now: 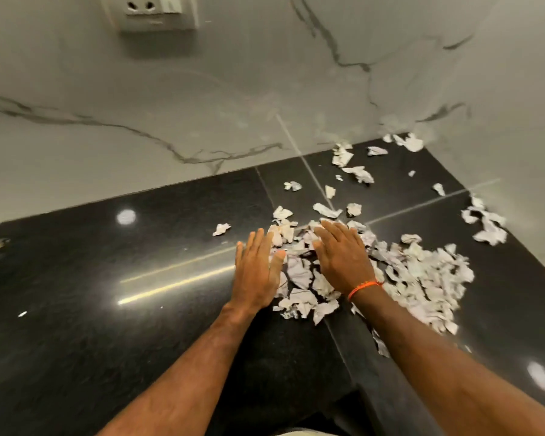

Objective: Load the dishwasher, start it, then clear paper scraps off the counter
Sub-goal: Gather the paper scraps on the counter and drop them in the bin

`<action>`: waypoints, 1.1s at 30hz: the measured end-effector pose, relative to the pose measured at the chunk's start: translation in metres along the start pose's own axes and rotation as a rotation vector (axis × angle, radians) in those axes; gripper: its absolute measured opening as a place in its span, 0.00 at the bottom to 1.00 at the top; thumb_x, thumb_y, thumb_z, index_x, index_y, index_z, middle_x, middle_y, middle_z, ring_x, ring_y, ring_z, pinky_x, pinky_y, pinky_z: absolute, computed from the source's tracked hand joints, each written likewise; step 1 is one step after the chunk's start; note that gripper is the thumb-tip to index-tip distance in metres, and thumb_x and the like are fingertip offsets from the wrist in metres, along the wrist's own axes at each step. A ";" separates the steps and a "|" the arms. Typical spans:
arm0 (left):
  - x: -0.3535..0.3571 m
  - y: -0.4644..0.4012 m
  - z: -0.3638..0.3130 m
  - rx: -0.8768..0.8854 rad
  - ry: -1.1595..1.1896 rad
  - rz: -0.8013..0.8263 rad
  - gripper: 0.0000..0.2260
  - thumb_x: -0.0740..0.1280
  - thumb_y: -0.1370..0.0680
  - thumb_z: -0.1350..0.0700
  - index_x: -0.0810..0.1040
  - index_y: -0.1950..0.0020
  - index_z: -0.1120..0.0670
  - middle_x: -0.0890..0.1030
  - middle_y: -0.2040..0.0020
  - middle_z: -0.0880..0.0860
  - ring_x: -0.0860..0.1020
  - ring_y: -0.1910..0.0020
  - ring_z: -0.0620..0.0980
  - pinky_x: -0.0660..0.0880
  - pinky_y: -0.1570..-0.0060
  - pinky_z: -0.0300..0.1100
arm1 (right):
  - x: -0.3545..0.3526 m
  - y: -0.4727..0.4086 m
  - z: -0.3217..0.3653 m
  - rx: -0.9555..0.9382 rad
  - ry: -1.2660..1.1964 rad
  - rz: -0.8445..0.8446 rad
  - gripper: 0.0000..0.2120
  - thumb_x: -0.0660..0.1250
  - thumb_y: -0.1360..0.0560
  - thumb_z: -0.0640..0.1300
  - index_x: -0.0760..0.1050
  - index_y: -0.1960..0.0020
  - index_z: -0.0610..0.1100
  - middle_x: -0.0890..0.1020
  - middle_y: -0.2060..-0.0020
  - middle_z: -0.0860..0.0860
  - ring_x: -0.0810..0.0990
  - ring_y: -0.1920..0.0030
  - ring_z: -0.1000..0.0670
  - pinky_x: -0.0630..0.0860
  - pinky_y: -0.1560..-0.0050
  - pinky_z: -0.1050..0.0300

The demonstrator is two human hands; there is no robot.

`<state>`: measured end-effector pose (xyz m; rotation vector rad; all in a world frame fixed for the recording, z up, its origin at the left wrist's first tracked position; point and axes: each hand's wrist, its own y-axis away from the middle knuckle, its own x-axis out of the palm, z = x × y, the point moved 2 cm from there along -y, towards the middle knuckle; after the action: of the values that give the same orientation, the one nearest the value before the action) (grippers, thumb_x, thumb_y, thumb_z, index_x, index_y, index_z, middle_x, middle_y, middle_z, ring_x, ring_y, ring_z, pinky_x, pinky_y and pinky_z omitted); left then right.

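White torn paper scraps (419, 272) lie in a loose heap on the black polished counter (107, 278), with more scattered toward the back right corner (356, 171). My left hand (258, 272) lies flat with straight fingers at the heap's left edge. My right hand (343, 256), with an orange thread on its wrist, rests flat on top of the scraps in the middle of the heap. Neither hand holds anything. A single scrap (221, 229) lies apart to the left of the heap.
A white marble-patterned wall (202, 105) rises behind the counter and another on the right (523, 136). A wall socket (153, 14) sits high on the back wall. More scraps (488, 225) lie against the right wall. A small speck (22, 314) lies far left.
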<state>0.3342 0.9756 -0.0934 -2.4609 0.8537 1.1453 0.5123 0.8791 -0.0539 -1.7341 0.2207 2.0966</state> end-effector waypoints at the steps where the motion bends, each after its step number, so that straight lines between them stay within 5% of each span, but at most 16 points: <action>1: 0.000 -0.001 -0.003 0.005 0.038 -0.049 0.31 0.45 0.19 0.37 0.62 0.20 0.50 0.59 0.18 0.53 0.52 0.18 0.49 0.43 0.20 0.51 | -0.007 0.012 -0.005 0.045 -0.012 -0.051 0.24 0.51 0.17 0.57 0.70 0.28 0.48 0.72 0.27 0.47 0.66 0.25 0.44 0.60 0.25 0.42; 6: -0.014 -0.005 0.024 -0.162 -0.149 -0.301 0.30 0.54 0.18 0.37 0.63 0.23 0.55 0.55 0.19 0.61 0.50 0.19 0.60 0.45 0.22 0.60 | 0.000 0.068 0.017 0.055 0.045 0.112 0.47 0.51 0.27 0.78 0.55 0.20 0.46 0.55 0.20 0.47 0.50 0.20 0.45 0.53 0.22 0.39; 10: -0.027 -0.024 0.046 -0.287 -0.254 -0.117 0.37 0.50 0.20 0.33 0.59 0.21 0.58 0.54 0.19 0.65 0.49 0.19 0.65 0.45 0.23 0.66 | 0.026 0.081 0.045 0.010 0.108 0.248 0.58 0.48 0.33 0.84 0.46 0.18 0.44 0.43 0.19 0.48 0.38 0.20 0.45 0.45 0.22 0.37; 17: 0.000 0.002 0.012 0.233 -0.109 0.200 0.34 0.45 0.18 0.33 0.53 0.17 0.51 0.51 0.17 0.51 0.45 0.18 0.48 0.37 0.22 0.46 | 0.028 0.082 0.030 0.327 0.152 0.189 0.51 0.44 0.28 0.80 0.43 0.18 0.46 0.42 0.19 0.46 0.38 0.20 0.42 0.37 0.22 0.37; 23: -0.004 0.042 0.009 0.022 -0.341 0.078 0.47 0.41 0.24 0.24 0.46 0.18 0.58 0.44 0.18 0.61 0.40 0.19 0.60 0.39 0.22 0.61 | 0.017 0.127 0.029 0.304 0.205 0.182 0.56 0.45 0.32 0.84 0.42 0.18 0.46 0.41 0.19 0.48 0.36 0.20 0.44 0.37 0.22 0.38; 28: 0.021 0.033 -0.022 0.172 -0.337 0.203 0.47 0.40 0.24 0.24 0.41 0.18 0.59 0.41 0.18 0.60 0.38 0.19 0.58 0.37 0.23 0.62 | 0.014 0.150 0.023 0.420 0.203 0.123 0.45 0.42 0.23 0.76 0.45 0.18 0.46 0.43 0.19 0.48 0.38 0.20 0.45 0.36 0.23 0.41; 33: 0.035 0.032 -0.070 0.223 -0.308 0.132 0.46 0.44 0.23 0.26 0.49 0.18 0.60 0.50 0.18 0.61 0.44 0.18 0.59 0.39 0.23 0.63 | -0.010 0.180 -0.020 0.569 0.246 0.022 0.40 0.41 0.22 0.71 0.51 0.18 0.48 0.49 0.18 0.49 0.42 0.19 0.45 0.42 0.21 0.39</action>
<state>0.3732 0.9025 -0.0758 -2.0101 0.9987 1.3496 0.4592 0.7069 -0.0724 -1.6184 0.8208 1.6071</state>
